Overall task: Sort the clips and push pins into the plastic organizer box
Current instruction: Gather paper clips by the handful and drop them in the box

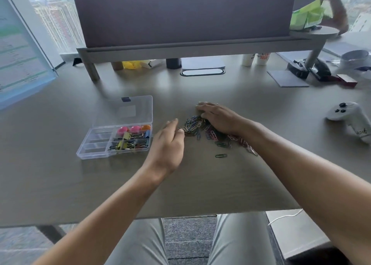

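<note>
Both hands, left hand (170, 142) and right hand (218, 118), rake with loosely spread fingers at the light, slippery, tangle-prone paper clips (202, 129) heaped on the tabletop (60, 180), at three o'clock of the organizer box (96, 151); best pinched up in small bunches.

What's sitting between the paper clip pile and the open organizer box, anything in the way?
Only the person's own left hand, which sits on the desk between the paper clip pile and the organizer box. Otherwise the strip of desk between them shows nothing. The box lid is open, and its left compartments look empty.
</note>
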